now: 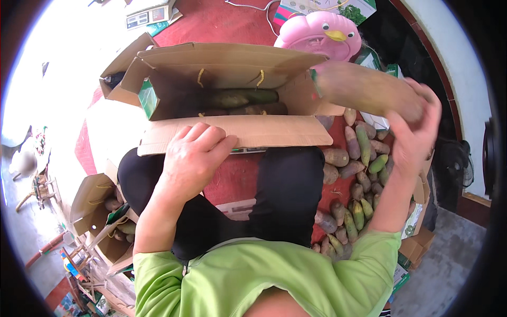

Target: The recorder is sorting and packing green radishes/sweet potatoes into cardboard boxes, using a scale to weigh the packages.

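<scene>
An open cardboard box (227, 58) stands before my knees, its flaps spread and yellow cord handles showing inside. Several long green and brownish radishes (240, 98) lie at its bottom. My left hand (195, 153) grips the near flap (280, 132), with fingers curled over it. Up at the right, my right hand (414, 127) is closed round one end of a large brownish radish (364, 90), smeared by motion. The other end of this radish points left, over the box's right side.
More radishes (351, 169), green and purplish, are heaped on the red floor covering at my right. A pink basin (319, 37) with a bird's face lies beyond the box. Another open box (95, 211) holding radishes stands at my left. A scale (148, 18) sits at the far left.
</scene>
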Motion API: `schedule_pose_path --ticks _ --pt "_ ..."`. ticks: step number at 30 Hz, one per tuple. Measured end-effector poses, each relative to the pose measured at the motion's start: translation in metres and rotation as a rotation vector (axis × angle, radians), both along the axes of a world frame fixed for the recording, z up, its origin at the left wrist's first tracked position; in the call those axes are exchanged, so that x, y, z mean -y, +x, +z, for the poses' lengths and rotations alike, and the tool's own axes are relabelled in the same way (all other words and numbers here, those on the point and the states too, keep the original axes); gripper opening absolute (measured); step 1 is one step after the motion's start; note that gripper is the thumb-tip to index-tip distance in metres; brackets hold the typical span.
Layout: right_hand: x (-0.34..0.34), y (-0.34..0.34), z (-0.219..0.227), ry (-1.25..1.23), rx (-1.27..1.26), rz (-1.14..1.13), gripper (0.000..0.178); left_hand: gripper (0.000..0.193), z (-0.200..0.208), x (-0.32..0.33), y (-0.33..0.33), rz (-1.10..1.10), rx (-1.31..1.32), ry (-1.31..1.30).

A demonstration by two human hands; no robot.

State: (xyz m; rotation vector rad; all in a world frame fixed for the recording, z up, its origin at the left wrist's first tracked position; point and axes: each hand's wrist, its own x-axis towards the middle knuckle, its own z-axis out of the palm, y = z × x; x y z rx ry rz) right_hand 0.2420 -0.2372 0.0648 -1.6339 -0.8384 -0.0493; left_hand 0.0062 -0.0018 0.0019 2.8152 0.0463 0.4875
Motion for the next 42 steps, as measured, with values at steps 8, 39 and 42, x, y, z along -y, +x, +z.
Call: schedule_pose_path --ticks 8,39,42 --pt "-0.157 -0.03 -0.057 -0.356 0.275 0.499 0.046 0.02 0.0 -0.001 -0.002 0.004 -0.019 0.009" --pt "0.182 -0.008 -0.293 -0.506 -0.331 -0.362 0.017 0.024 0.002 0.015 0.014 0.059 -0.019 -0.061" --pt "0.212 -0.061 -0.351 -0.655 -0.543 -0.445 0.021 0.024 -0.001 0.012 0.012 0.066 -0.03 -0.065"
